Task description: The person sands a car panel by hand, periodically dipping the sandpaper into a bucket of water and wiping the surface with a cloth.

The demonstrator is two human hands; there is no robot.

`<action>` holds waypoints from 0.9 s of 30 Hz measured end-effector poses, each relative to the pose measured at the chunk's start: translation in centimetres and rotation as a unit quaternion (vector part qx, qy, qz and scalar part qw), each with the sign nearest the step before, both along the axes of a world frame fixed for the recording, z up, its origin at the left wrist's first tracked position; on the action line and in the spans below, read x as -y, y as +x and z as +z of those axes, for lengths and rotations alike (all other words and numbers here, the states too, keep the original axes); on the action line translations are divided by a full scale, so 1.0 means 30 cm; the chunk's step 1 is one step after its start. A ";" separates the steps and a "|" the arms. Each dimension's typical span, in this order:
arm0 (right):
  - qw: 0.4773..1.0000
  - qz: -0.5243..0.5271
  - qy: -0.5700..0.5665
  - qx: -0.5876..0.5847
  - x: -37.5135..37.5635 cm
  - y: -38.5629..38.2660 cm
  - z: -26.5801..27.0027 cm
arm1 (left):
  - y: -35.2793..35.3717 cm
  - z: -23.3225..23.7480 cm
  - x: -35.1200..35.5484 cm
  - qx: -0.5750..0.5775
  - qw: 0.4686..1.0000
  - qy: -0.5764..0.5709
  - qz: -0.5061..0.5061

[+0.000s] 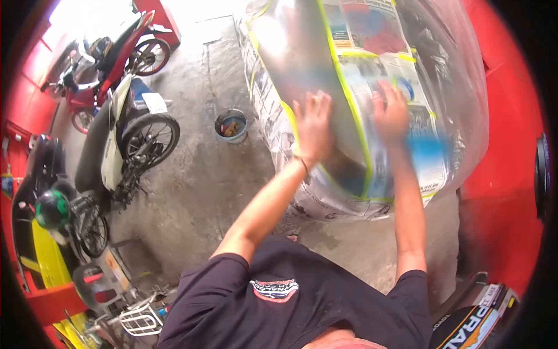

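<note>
Left hand (314, 125) lies open, fingers spread, on the large grey panel (299, 52) masked with newspaper and clear plastic, upper centre of the frame. Right hand (390, 113), blurred, presses flat beside it, across the yellow-green tape (344, 87) that runs lengthwise away from the person.

Bright daylight, fisheye edges, motion blur.

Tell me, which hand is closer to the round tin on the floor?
Left. The left hand rests on the wrapped panel just right of the tin; the right hand lies farther right, past the yellow tape.
</note>
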State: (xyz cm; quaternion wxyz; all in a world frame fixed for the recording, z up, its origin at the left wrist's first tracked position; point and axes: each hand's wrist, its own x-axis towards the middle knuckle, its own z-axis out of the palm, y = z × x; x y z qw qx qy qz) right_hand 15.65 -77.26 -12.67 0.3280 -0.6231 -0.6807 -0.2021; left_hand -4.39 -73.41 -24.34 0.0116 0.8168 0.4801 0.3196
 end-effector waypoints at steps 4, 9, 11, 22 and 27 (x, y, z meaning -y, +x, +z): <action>0.999 -0.023 -0.023 0.035 -0.024 0.102 -0.008 | 0.068 -0.045 0.342 0.127 0.983 -0.042 -0.127; 0.994 0.031 -0.080 -0.072 0.116 0.068 -0.006 | 0.044 -0.069 -0.122 0.016 0.998 -0.010 -0.057; 0.993 0.002 -0.091 -0.077 0.163 0.057 0.003 | 0.052 -0.023 -0.496 0.044 0.998 -0.034 -0.024; 0.996 0.000 -0.087 0.021 -0.084 -0.026 0.020 | 0.021 -0.012 -0.056 0.112 0.991 -0.023 -0.065; 0.990 -0.025 -0.093 0.101 -0.504 -0.076 0.021 | -0.001 0.094 -0.658 0.108 0.990 -0.043 0.084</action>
